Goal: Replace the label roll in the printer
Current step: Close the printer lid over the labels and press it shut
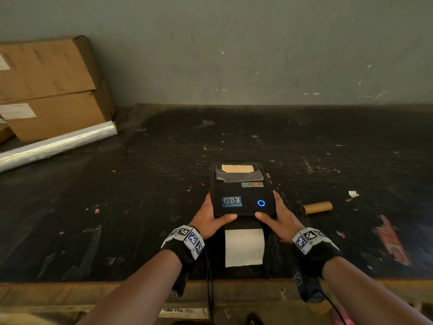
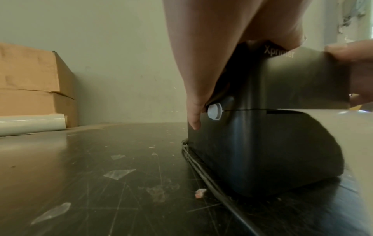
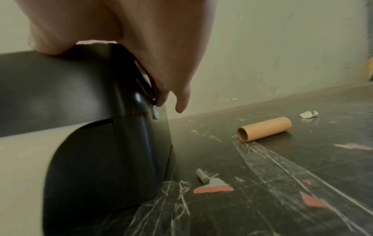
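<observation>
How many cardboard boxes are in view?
2, stacked at the table's far left against the wall: the upper box sits on the lower box. More may lie beyond the frame's edge.

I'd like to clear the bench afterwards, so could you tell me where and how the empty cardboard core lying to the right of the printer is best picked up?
Grip the cardboard core across its middle, coming from above with thumb and fingers on its two long sides. It lies flat on the bench, apart from the printer, so its round body could roll if nudged at one end.
</observation>
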`<state>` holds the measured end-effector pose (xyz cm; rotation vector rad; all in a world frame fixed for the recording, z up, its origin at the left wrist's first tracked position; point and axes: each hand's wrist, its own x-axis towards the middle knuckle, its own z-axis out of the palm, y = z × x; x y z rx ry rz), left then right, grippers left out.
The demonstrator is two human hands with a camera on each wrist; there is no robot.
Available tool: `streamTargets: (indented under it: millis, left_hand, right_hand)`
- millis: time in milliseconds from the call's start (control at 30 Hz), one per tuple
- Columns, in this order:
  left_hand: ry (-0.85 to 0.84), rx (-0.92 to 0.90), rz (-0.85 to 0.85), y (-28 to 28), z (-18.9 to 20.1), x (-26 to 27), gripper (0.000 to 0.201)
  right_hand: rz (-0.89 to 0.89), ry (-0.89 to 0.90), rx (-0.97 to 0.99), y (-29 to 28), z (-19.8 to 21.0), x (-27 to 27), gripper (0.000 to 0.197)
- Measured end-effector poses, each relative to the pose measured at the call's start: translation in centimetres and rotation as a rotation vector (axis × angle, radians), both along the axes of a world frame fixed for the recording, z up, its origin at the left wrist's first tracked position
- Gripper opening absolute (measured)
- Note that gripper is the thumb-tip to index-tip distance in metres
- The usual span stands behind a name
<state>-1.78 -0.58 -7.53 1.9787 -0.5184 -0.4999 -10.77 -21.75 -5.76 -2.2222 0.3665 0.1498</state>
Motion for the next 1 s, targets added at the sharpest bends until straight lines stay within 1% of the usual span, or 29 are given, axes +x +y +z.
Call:
streamTargets:
  millis: [133,333,500,1000]
  left_hand:
    - [-0.013,-0.011,-0.006,0.0,0.0,-0.1,0.087]
    - [0.002,-0.012,0.000,0.0,-0.2,0.1,0.090]
    - [-0.013,-0.019,0.005,-0.1,-0.3,0.1,0.088]
    - [-0.034,-0.045,-0.004,0.0,-1.2,0.6,0.091]
  right_hand:
    - [0.010,-0.017,0.011,0.0,0.1,-0.1,0.097]
    - [0.001,0.004,0.007,0.0,0.1,0.0,0.098]
    - [-0.003,-0.006,0.009,0.1,0.2,0.0,0.097]
    - [0.012,-0.050,0.029,-0.1,-0.1,0.0,0.097]
